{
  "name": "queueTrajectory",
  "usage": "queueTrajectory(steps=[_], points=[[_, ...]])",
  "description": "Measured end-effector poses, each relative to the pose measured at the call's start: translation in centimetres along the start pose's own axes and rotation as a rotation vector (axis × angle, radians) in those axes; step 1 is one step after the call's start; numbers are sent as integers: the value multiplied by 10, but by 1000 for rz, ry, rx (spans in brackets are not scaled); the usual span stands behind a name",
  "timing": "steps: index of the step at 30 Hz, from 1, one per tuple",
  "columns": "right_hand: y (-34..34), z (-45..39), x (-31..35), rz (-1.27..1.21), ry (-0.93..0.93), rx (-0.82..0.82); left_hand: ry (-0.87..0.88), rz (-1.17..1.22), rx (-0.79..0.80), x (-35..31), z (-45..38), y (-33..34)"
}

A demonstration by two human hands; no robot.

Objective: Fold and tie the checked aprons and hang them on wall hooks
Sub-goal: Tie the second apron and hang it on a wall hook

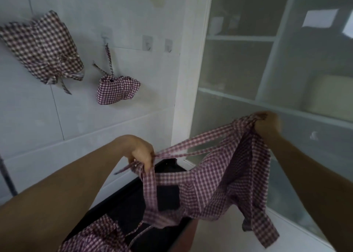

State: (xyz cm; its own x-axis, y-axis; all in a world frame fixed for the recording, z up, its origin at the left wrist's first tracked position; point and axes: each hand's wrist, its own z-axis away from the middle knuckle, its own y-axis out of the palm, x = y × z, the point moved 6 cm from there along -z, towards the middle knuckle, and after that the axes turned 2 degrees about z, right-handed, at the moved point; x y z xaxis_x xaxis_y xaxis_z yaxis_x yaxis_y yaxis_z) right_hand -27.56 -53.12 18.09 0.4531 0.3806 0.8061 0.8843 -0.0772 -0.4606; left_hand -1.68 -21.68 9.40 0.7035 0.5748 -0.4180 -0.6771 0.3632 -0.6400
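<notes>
Held apron hangs mid-air in the lower centre-right of the frame, stretched between both hands. Left hand, centre frame, fingers curled round the straps and a bunch of cloth. Right hand, right of centre and higher, fist closed on the apron's top edge. Two straps run taut between the hands; the body sags below, its lowest corner at lower right.

Under it: a dark bin against the wall, with another loose checked apron at the bottom edge of the frame.

Apron count: 4. Two are tied and on the wall: large bundle at upper left, small bundle hanging by its strap from a hook. Two free hooks just right of that one, above centre.

Right half of the frame is frosted glass panelling past a white door frame. Open wall between the small bundle and the frame.
</notes>
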Motion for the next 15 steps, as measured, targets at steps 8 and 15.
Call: queueTrajectory(steps=[8,15], points=[[-6,1,-6,-44,46,55,353,627,-34,-16,-1,1],[4,10,-18,-139,58,131,345,539,85,-18,-3,13]])
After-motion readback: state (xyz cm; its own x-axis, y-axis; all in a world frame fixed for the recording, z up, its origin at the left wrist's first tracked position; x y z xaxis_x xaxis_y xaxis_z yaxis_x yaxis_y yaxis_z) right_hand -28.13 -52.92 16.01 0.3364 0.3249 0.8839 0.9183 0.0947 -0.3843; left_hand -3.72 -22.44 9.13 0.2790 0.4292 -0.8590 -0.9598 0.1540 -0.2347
